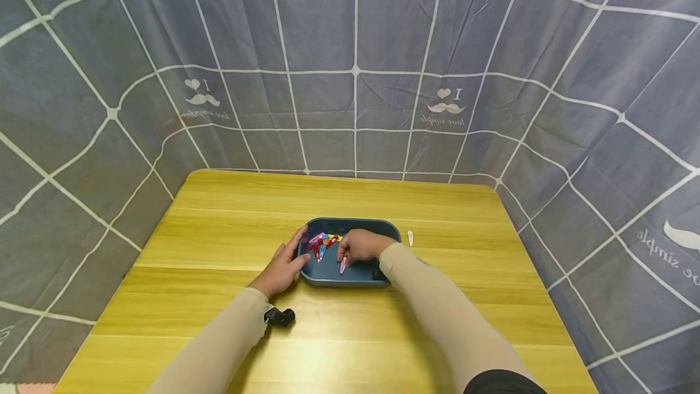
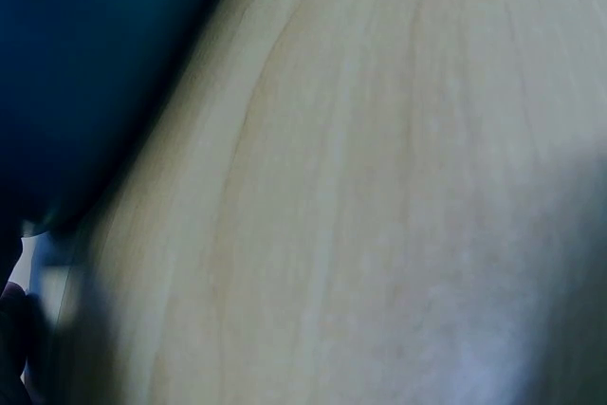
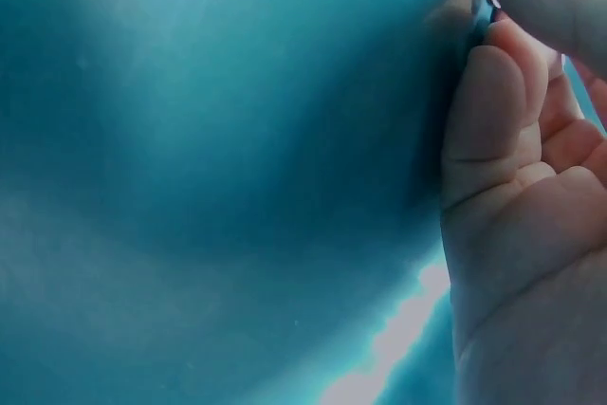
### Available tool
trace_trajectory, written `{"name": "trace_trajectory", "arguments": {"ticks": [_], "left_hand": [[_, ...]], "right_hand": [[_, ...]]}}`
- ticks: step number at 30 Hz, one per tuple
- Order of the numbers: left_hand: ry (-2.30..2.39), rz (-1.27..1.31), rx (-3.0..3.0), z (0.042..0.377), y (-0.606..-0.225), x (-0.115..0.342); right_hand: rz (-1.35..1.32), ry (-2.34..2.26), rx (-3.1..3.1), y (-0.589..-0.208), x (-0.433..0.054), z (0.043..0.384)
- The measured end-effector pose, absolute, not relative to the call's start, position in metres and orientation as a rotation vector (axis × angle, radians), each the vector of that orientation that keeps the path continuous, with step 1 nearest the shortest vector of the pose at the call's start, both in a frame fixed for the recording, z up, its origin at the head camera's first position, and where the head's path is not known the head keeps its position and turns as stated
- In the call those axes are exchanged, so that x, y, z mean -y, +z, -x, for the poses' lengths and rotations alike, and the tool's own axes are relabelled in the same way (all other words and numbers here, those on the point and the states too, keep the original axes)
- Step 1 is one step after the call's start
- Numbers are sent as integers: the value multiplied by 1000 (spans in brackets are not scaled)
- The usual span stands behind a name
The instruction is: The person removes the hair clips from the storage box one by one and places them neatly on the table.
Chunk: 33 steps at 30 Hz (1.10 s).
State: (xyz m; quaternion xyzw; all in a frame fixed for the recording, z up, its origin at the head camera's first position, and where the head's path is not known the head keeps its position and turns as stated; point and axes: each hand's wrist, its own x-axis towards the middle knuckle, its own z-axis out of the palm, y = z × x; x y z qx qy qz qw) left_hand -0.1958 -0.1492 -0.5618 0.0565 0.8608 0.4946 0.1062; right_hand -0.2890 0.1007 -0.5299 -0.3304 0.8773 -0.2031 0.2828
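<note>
My right hand [image 1: 361, 245] reaches down into a dark blue tray [image 1: 350, 283], pinching a pink hair clip [image 1: 343, 266] between thumb and fingers. Close up in the right wrist view, the thumb and fingertips meet above the tray floor and mostly cover the clip. At the tray's left end, my left hand [image 1: 281, 269] holds the wall, its thumb over the rim and its fingers along the outside. Several red, blue, yellow and pink hair clips [image 1: 322, 247] lie in a loose pile in the left part of the tray.
A white hair clip [image 1: 411, 238] lies on the wooden table [image 1: 219, 248], right of the tray. Another small clip [image 1: 423, 261] shows beside the right sleeve. A black wrist camera [image 1: 280, 317] sits at the left wrist. A grey checked curtain [image 1: 322, 102] surrounds the table.
</note>
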Motion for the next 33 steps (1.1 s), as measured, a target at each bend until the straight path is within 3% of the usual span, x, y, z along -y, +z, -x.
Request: {"name": "trace_trajectory", "arguments": {"ticks": [33], "left_hand": [[1458, -158, -2542, 195, -561, 148]], "right_hand": [[954, -629, -2401, -521, -105, 292]]}}
